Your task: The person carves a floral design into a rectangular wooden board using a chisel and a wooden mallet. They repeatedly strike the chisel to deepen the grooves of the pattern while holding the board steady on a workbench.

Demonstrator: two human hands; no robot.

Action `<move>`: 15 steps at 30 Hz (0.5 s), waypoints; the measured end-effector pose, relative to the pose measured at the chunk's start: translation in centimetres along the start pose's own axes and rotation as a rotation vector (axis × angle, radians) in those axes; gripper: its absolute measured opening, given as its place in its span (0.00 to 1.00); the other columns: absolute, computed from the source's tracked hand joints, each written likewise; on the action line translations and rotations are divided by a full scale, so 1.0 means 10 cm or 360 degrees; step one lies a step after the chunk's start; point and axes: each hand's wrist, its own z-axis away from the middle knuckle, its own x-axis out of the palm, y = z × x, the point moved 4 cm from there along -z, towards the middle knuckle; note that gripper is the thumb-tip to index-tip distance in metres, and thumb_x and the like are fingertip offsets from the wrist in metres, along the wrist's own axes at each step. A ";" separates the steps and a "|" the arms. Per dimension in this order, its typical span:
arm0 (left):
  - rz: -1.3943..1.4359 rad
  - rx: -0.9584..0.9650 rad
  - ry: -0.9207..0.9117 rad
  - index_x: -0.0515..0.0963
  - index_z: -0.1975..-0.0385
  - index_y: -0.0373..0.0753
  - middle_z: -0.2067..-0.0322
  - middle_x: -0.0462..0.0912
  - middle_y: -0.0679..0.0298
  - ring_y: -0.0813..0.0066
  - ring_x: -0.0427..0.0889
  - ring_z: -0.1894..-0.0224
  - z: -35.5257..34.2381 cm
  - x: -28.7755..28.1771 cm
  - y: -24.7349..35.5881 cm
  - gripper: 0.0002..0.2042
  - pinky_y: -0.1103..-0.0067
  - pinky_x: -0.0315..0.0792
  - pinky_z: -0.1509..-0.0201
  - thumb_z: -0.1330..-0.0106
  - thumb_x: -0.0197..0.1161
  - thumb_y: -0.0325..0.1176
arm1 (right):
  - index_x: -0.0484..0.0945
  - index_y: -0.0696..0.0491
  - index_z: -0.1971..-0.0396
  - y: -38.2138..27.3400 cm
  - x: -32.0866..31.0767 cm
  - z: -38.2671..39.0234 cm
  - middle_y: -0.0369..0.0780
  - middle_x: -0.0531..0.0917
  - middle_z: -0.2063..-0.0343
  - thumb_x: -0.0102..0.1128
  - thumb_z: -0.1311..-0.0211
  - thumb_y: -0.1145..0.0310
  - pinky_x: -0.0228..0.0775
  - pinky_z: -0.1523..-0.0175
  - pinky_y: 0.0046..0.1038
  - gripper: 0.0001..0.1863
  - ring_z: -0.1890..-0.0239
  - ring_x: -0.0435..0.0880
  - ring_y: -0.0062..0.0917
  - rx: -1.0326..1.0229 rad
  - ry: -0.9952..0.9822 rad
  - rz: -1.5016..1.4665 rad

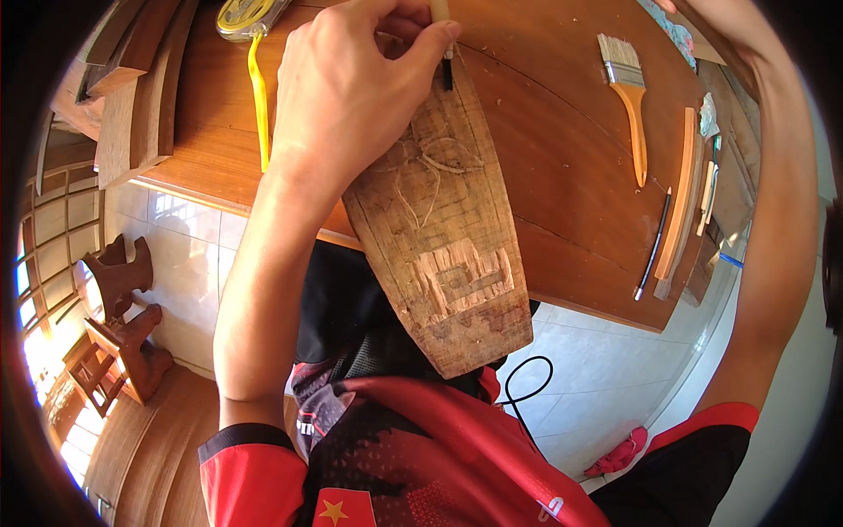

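My left hand [360,88] is closed on a slim tool [442,26] with a pale handle and a dark lower end, held over the top of a long, weathered wooden board [439,202]. The board lies at a slant, its lower end overhanging the table edge toward my lap. It has carved leaf-like lines in its upper half and a roughly cut, pale squarish pattern near the bottom. My right hand [720,26] reaches up past the table's right side to the top edge of the view, its fingers mostly out of frame.
The wooden table [562,246] holds a paintbrush [632,123], a pencil [653,241], wood strips [676,193] and small tools at the right. A yellow tape measure [246,18] and stacked planks [132,123] are at upper left. Wooden furniture [123,351] stands lower left; a black cord [536,369] hangs below.
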 end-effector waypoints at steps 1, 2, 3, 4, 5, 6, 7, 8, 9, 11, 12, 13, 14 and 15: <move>-0.0002 0.0013 -0.0004 0.87 0.57 0.34 0.71 0.89 0.64 0.82 0.85 0.68 0.00 0.00 -0.01 0.18 0.80 0.76 0.59 0.34 0.72 0.44 | 0.80 0.67 0.44 0.00 0.01 -0.01 0.39 0.83 0.75 0.62 0.31 0.68 0.70 0.69 0.25 0.22 0.76 0.77 0.18 0.0001 -0.0019 0.0009; -0.0004 0.0031 -0.0010 0.87 0.57 0.34 0.71 0.89 0.64 0.82 0.85 0.68 0.00 -0.01 -0.01 0.18 0.80 0.76 0.59 0.34 0.72 0.44 | 0.80 0.67 0.44 0.00 0.01 -0.02 0.38 0.83 0.75 0.62 0.31 0.67 0.70 0.69 0.25 0.22 0.76 0.77 0.18 0.0009 -0.0037 0.0020; 0.0001 0.0032 -0.0004 0.87 0.57 0.35 0.72 0.89 0.64 0.82 0.85 0.69 -0.01 -0.01 -0.01 0.17 0.80 0.76 0.60 0.34 0.72 0.44 | 0.80 0.67 0.43 0.00 0.03 -0.02 0.38 0.82 0.76 0.61 0.31 0.67 0.70 0.69 0.25 0.22 0.76 0.77 0.18 -0.0037 -0.0039 0.0061; 0.0005 0.0034 0.0002 0.87 0.57 0.35 0.72 0.89 0.64 0.82 0.84 0.70 0.00 -0.01 0.00 0.17 0.80 0.76 0.60 0.34 0.72 0.44 | 0.79 0.67 0.43 0.01 0.03 -0.03 0.38 0.82 0.76 0.61 0.30 0.67 0.70 0.70 0.25 0.22 0.76 0.77 0.18 -0.0008 -0.0012 0.0045; 0.0008 0.0032 0.0012 0.88 0.57 0.35 0.72 0.89 0.64 0.81 0.84 0.70 0.00 -0.01 0.00 0.17 0.80 0.76 0.61 0.34 0.73 0.44 | 0.79 0.67 0.42 0.02 0.03 -0.04 0.37 0.82 0.77 0.61 0.29 0.67 0.70 0.70 0.24 0.22 0.77 0.77 0.18 0.0017 0.0011 0.0025; 0.0008 0.0008 0.0006 0.87 0.57 0.35 0.72 0.87 0.65 0.82 0.82 0.69 0.00 -0.01 0.00 0.17 0.80 0.75 0.60 0.33 0.71 0.44 | 0.78 0.67 0.42 0.04 0.03 -0.06 0.37 0.81 0.77 0.60 0.29 0.67 0.69 0.70 0.24 0.23 0.77 0.77 0.18 0.0117 0.0063 -0.0052; 0.0007 -0.0017 0.0000 0.86 0.58 0.34 0.72 0.86 0.67 0.83 0.81 0.69 0.01 -0.01 0.02 0.16 0.81 0.73 0.59 0.32 0.70 0.43 | 0.78 0.67 0.41 0.01 0.03 -0.05 0.37 0.81 0.77 0.60 0.28 0.67 0.69 0.70 0.24 0.23 0.76 0.77 0.17 0.0071 0.0059 -0.0046; 0.0000 -0.0045 -0.0002 0.86 0.59 0.34 0.72 0.85 0.68 0.83 0.79 0.68 0.03 -0.02 0.03 0.16 0.81 0.72 0.58 0.30 0.68 0.43 | 0.77 0.67 0.41 -0.02 0.03 -0.05 0.37 0.81 0.77 0.59 0.28 0.67 0.69 0.71 0.23 0.23 0.76 0.77 0.17 0.0020 0.0051 -0.0042; 0.0079 -0.0078 -0.0030 0.85 0.62 0.33 0.72 0.85 0.64 0.78 0.81 0.68 0.04 -0.05 0.09 0.14 0.78 0.74 0.58 0.32 0.68 0.41 | 0.77 0.67 0.40 -0.04 0.04 -0.02 0.36 0.80 0.77 0.59 0.27 0.67 0.69 0.71 0.23 0.23 0.76 0.77 0.17 -0.0014 0.0045 -0.0032; 0.0148 -0.0096 -0.0037 0.84 0.66 0.30 0.72 0.86 0.57 0.71 0.84 0.68 0.03 -0.13 0.25 0.13 0.74 0.76 0.60 0.33 0.68 0.37 | 0.77 0.67 0.40 -0.02 0.04 -0.01 0.37 0.80 0.77 0.58 0.27 0.67 0.69 0.71 0.23 0.23 0.76 0.77 0.17 -0.0016 0.0031 -0.0080; 0.0139 -0.0084 -0.0017 0.84 0.66 0.30 0.72 0.87 0.54 0.68 0.86 0.69 0.05 -0.13 0.30 0.12 0.73 0.78 0.61 0.33 0.68 0.35 | 0.77 0.67 0.40 -0.02 0.04 0.00 0.37 0.80 0.76 0.58 0.27 0.67 0.69 0.71 0.23 0.23 0.76 0.77 0.17 -0.0035 0.0032 -0.0085; 0.0045 -0.0025 0.0048 0.85 0.64 0.29 0.71 0.88 0.54 0.69 0.87 0.70 0.07 -0.10 0.33 0.12 0.75 0.79 0.62 0.32 0.69 0.35 | 0.77 0.67 0.40 0.00 0.04 -0.01 0.37 0.81 0.76 0.58 0.27 0.67 0.69 0.71 0.23 0.23 0.76 0.77 0.17 -0.0086 0.0053 -0.0052; 0.0029 -0.0015 0.0053 0.85 0.63 0.29 0.71 0.89 0.53 0.70 0.88 0.70 0.06 -0.09 0.31 0.12 0.75 0.79 0.63 0.32 0.69 0.34 | 0.77 0.67 0.40 0.01 0.04 0.00 0.37 0.81 0.76 0.58 0.27 0.67 0.70 0.70 0.23 0.23 0.75 0.77 0.17 -0.0105 0.0051 -0.0045; 0.0016 -0.0006 0.0054 0.85 0.62 0.28 0.71 0.89 0.53 0.71 0.89 0.70 0.06 -0.08 0.29 0.12 0.76 0.80 0.64 0.31 0.69 0.34 | 0.77 0.67 0.40 0.01 0.03 0.01 0.37 0.81 0.75 0.58 0.27 0.67 0.70 0.70 0.24 0.23 0.75 0.77 0.17 -0.0120 0.0048 -0.0039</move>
